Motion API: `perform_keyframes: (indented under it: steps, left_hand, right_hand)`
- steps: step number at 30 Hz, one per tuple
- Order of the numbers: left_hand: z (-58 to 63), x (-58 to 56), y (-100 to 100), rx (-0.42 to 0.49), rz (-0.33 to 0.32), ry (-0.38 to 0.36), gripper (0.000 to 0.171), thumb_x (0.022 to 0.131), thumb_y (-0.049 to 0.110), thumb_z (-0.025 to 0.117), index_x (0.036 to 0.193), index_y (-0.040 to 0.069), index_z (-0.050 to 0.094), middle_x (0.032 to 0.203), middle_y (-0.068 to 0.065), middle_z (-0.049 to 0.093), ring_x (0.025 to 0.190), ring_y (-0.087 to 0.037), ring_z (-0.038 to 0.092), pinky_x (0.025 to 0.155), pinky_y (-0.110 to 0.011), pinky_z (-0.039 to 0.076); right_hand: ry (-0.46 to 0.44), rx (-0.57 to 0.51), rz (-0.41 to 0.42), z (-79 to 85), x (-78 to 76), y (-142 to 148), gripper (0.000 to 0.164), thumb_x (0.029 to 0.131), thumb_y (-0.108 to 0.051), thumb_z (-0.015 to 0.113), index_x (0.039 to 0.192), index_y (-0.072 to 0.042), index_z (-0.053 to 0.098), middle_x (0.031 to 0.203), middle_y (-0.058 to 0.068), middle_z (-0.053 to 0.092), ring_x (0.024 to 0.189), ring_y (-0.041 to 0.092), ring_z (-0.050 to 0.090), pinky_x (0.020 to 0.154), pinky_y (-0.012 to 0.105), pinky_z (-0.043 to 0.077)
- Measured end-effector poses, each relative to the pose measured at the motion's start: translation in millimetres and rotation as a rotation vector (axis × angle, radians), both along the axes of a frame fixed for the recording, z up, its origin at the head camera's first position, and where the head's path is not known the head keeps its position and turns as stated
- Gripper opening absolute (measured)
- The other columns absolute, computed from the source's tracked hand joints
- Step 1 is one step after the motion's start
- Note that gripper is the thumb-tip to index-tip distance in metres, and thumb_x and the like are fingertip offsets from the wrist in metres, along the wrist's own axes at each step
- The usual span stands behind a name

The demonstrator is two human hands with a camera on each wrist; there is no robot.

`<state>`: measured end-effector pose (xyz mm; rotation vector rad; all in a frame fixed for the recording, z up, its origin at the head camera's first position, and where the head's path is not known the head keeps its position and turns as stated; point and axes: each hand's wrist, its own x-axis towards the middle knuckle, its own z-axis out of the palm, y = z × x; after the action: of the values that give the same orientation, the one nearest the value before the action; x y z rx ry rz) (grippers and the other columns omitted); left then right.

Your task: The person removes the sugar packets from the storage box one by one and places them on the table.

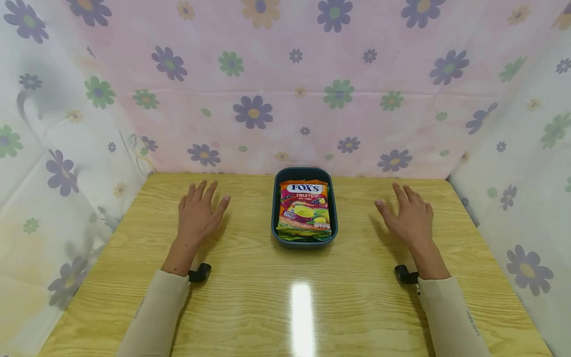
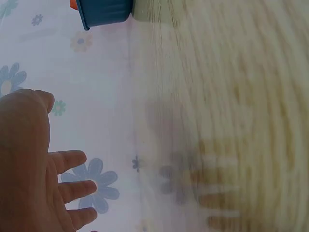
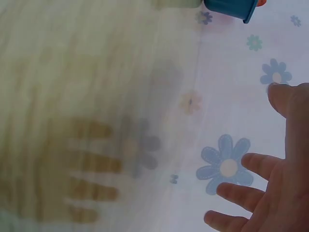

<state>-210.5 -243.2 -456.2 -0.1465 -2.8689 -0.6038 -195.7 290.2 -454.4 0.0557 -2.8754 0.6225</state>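
The flowered cloth [image 1: 276, 64] is the largest thing we see, and it closes three sides. Inside it lies the table [image 1: 241, 302]; its far edge meets the back cloth, so room there is little. The box [image 1: 305, 245] stands upright on the table, in the middle and near this far edge. To its left, to its right and in front we find open wood for moving. The left hand [image 1: 196, 218] and the right hand [image 1: 410, 218] are well apart from the box, one on each side, both released, with fingers spread and holding nothing (they seem raised over the wood, but the height we cannot tell). In the box lies the candy pack [image 1: 305, 206], face up, below the rim at the far end; under it we notice edges of others, which we cannot count. We judge this step as a ready pause, before any contact. A next move on the box would call for both hands coming inward; on the pack, for a pinch from above, between the close walls.
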Motion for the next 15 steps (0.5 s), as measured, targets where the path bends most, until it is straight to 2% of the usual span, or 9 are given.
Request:
perform_keyframes:
  steps: [4,7,12,15]
  left_hand:
    - [-1.0,-1.3,2.8,0.039,-0.026,0.011,0.072,0.111,0.055,0.044,0.162,0.004,0.042,0.166,-0.029,0.034,0.155,-0.055,0.022,0.12,-0.072,0.021]
    - [-1.6,-1.6,5.8,0.05,-0.042,0.017,0.071,0.111,0.052,0.046,0.16,0.001,0.043,0.164,-0.03,0.037,0.153,-0.055,0.026,0.12,-0.071,0.024]
    - [-1.9,-1.5,11.2,0.079,-0.054,0.025,0.068,0.112,0.049,0.048,0.158,-0.001,0.046,0.161,-0.029,0.041,0.149,-0.051,0.036,0.118,-0.068,0.03]
    - [-3.5,-2.2,15.3,0.119,-0.06,0.004,0.068,0.112,0.05,0.048,0.156,-0.001,0.047,0.159,-0.029,0.043,0.146,-0.05,0.041,0.117,-0.067,0.033]
  right_hand:
    - [0.043,-0.019,0.024,2.4,0.7,-3.5,0.079,0.107,-0.057,0.051,0.163,-0.003,0.038,0.157,0.035,0.042,0.137,0.06,0.043,0.109,0.077,0.031]
    - [0.061,-0.043,0.036,5.9,1.9,-7.4,0.077,0.108,-0.055,0.052,0.16,0.0,0.042,0.154,0.037,0.045,0.131,0.062,0.048,0.103,0.076,0.038]
    - [0.055,-0.068,0.036,12.4,3.4,-12.6,0.076,0.107,-0.054,0.054,0.159,0.001,0.045,0.154,0.037,0.045,0.132,0.062,0.047,0.101,0.077,0.039]
    - [0.044,-0.08,0.04,14.8,3.9,-15.4,0.076,0.107,-0.055,0.053,0.158,0.001,0.045,0.154,0.037,0.045,0.133,0.063,0.045,0.101,0.079,0.038]
